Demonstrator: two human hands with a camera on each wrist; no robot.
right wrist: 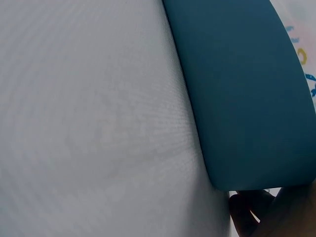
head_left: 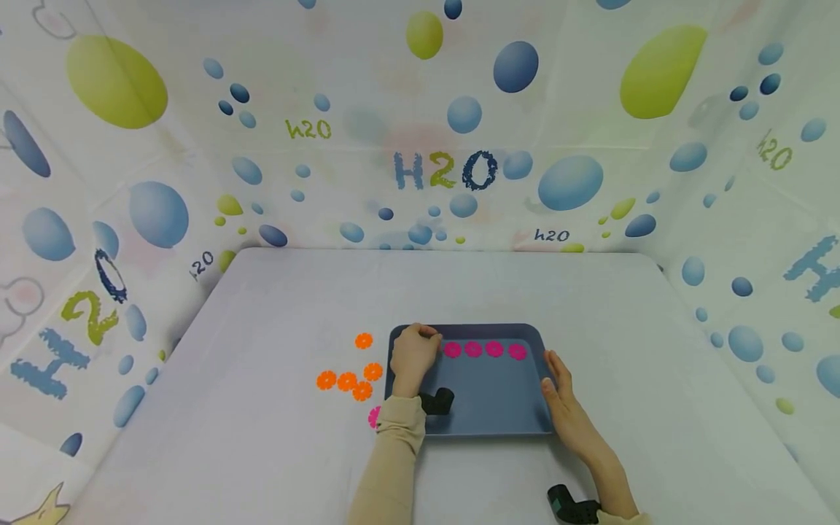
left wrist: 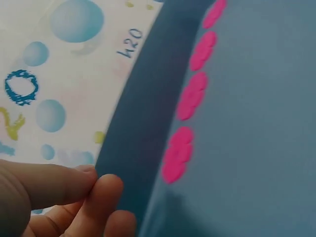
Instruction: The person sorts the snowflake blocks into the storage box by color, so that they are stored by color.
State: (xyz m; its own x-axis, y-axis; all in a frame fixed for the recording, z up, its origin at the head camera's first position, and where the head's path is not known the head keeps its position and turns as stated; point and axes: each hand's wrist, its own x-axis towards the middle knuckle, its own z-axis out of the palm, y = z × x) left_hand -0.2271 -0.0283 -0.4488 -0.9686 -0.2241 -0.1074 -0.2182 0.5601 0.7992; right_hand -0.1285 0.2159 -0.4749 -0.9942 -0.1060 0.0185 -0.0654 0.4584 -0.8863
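Note:
The blue-grey tray [head_left: 499, 397] lies on the white table with a row of several pink flower-shaped pieces [head_left: 473, 349] along its far inner edge. My left hand [head_left: 412, 357] is over the tray's far left corner, left of that row. In the left wrist view its thumb [left wrist: 74, 182] meets the index finger near the tray wall; anything between them is hidden. My right hand [head_left: 569, 415] rests along the tray's right side with fingers fairly straight, the thumb at the rim. In the right wrist view, dark fingers [right wrist: 244, 212] show by the tray's corner.
Several orange flower-shaped pieces [head_left: 347, 381] lie on the table left of the tray. Another pink piece [head_left: 375, 416] is partly covered by the left sleeve [head_left: 394, 452]. A patterned cloth [head_left: 367, 189] surrounds the table at the back and sides.

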